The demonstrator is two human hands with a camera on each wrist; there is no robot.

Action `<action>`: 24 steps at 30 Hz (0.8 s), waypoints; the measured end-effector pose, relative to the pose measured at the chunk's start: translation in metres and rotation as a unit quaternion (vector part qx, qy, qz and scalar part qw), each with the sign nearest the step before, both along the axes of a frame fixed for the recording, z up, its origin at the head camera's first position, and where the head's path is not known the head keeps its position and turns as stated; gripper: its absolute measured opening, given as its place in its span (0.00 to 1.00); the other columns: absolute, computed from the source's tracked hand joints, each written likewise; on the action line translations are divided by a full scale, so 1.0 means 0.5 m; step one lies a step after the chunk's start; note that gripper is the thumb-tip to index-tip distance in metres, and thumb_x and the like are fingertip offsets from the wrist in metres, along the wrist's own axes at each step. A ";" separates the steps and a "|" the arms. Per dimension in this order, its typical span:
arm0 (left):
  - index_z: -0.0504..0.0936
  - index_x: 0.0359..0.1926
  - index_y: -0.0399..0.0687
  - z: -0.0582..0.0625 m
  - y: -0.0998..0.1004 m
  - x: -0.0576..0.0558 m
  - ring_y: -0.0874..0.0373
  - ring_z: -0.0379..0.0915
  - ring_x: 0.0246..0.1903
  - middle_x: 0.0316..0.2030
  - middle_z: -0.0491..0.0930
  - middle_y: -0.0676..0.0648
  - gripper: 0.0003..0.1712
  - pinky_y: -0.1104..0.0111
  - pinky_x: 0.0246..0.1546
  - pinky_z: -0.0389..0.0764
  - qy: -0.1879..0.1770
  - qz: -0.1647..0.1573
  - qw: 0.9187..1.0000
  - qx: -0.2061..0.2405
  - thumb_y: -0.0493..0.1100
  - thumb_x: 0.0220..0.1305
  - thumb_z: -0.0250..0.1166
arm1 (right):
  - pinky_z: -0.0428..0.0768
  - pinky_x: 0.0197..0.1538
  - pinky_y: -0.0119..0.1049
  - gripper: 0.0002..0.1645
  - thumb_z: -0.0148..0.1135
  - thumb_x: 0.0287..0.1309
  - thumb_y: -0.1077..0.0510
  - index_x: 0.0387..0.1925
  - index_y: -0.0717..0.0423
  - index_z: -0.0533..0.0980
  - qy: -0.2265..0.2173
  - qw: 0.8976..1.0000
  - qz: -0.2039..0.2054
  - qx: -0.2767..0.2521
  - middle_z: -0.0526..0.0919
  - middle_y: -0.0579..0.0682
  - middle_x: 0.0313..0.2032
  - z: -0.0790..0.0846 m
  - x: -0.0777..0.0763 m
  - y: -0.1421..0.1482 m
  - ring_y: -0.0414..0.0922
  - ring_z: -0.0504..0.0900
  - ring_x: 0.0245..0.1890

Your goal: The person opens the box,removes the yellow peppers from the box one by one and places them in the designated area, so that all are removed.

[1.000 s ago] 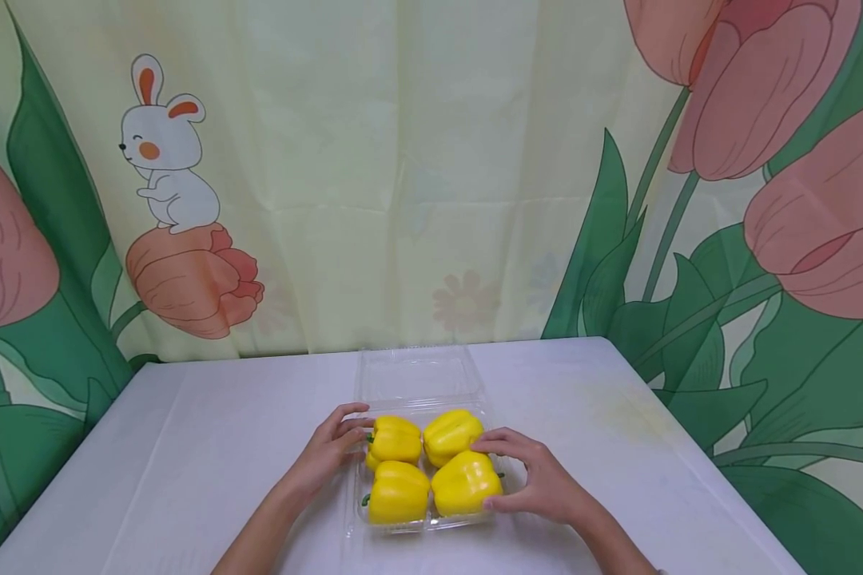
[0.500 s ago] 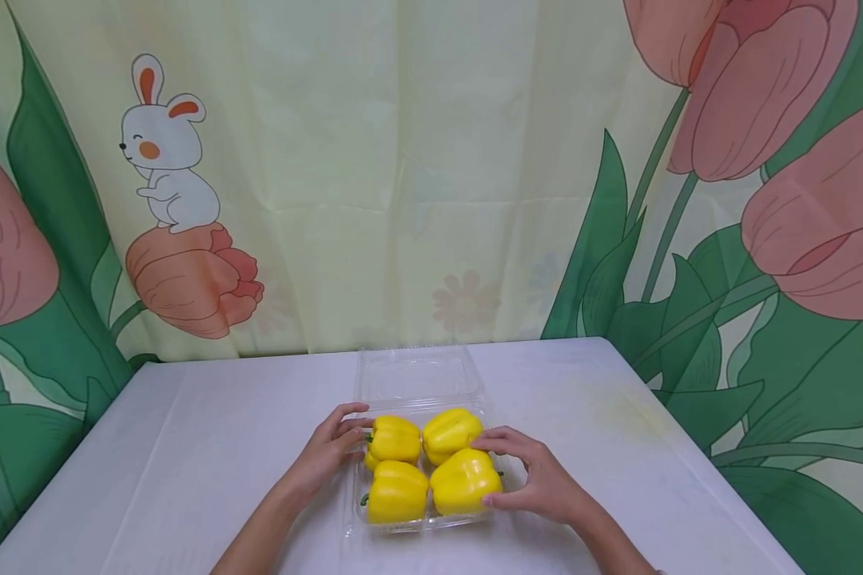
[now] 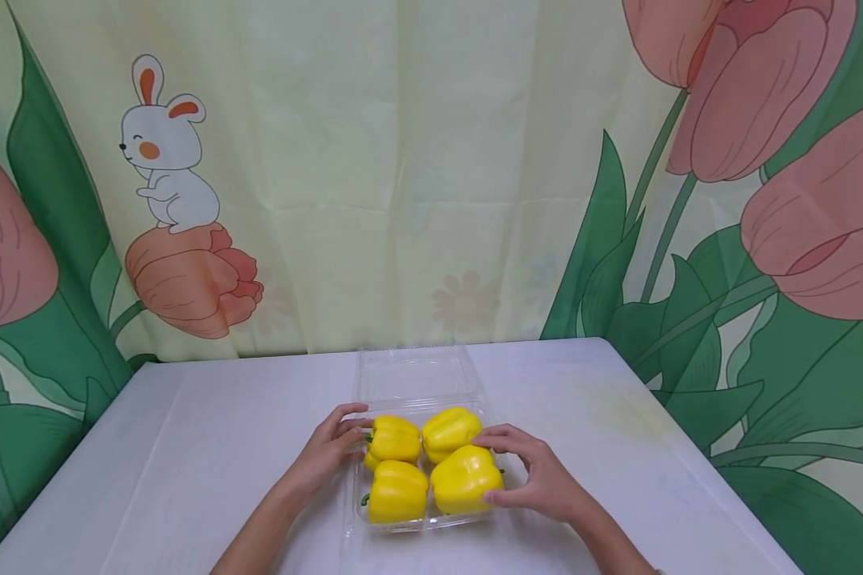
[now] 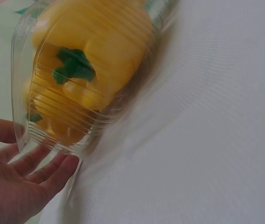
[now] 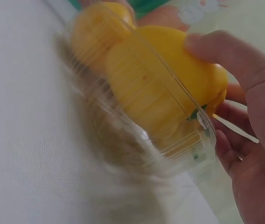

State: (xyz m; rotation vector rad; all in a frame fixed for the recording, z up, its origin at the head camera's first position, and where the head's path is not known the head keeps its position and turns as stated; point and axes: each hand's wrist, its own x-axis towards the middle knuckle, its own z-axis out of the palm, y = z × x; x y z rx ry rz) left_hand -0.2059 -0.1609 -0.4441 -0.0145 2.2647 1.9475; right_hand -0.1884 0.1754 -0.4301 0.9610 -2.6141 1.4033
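Several yellow bell peppers with green stems sit in a clear plastic clamshell container (image 3: 427, 524). My right hand (image 3: 542, 479) holds the near right bell pepper (image 3: 466, 481), thumb at its near side and fingers at its far side. The right wrist view shows that bell pepper (image 5: 153, 70) above the container's ribbed wall, tilted in view. At the container's left side my left hand (image 3: 324, 451) grips the rim beside the far left bell pepper (image 3: 394, 439). In the left wrist view, fingertips (image 4: 71, 162) of that hand rest against the ribbed outer wall.
The container's clear lid (image 3: 417, 375) lies folded back, toward the far edge of the white-covered table (image 3: 208, 447). Behind the table hangs a curtain (image 3: 345, 176) printed with tulips and a rabbit.
The near right bell pepper has risen slightly in my right hand, and the far right one has shifted a little away from me. My left hand stays in place.
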 end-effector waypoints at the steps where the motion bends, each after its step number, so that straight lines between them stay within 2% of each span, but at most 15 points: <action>1: 0.66 0.65 0.53 0.000 0.000 0.000 0.53 0.75 0.55 0.58 0.78 0.47 0.23 0.57 0.53 0.81 0.000 0.000 1.000 0.000 0.42 0.71 0.54 | 0.79 0.57 0.39 0.32 0.75 0.46 0.49 0.56 0.41 0.77 0.000 1.000 0.001 -0.001 0.78 0.42 0.54 0.000 0.000 0.000 0.37 0.76 0.54; 12: 0.66 0.65 0.52 0.001 0.000 0.001 0.52 0.74 0.55 0.57 0.78 0.46 0.23 0.57 0.54 0.81 0.001 0.001 1.000 -0.004 0.42 0.71 0.54 | 0.79 0.58 0.38 0.31 0.74 0.48 0.55 0.56 0.48 0.76 -0.004 0.998 0.026 -0.052 0.78 0.48 0.55 0.000 -0.001 0.003 0.36 0.75 0.55; 21: 0.66 0.65 0.53 -0.003 0.000 -0.001 0.53 0.75 0.55 0.57 0.78 0.47 0.23 0.57 0.53 0.81 0.002 0.001 1.000 -0.004 0.43 0.71 0.54 | 0.81 0.54 0.33 0.30 0.73 0.49 0.59 0.57 0.52 0.76 0.001 0.996 0.036 -0.084 0.78 0.53 0.54 0.006 -0.002 0.006 0.36 0.76 0.54; 24: 0.67 0.65 0.54 -0.004 0.000 -0.001 0.53 0.75 0.55 0.56 0.78 0.47 0.23 0.57 0.53 0.81 0.004 0.001 1.000 -0.006 0.43 0.71 0.54 | 0.81 0.54 0.32 0.30 0.72 0.49 0.60 0.57 0.52 0.76 -0.002 0.996 0.027 -0.087 0.78 0.52 0.55 0.009 -0.002 0.008 0.35 0.75 0.54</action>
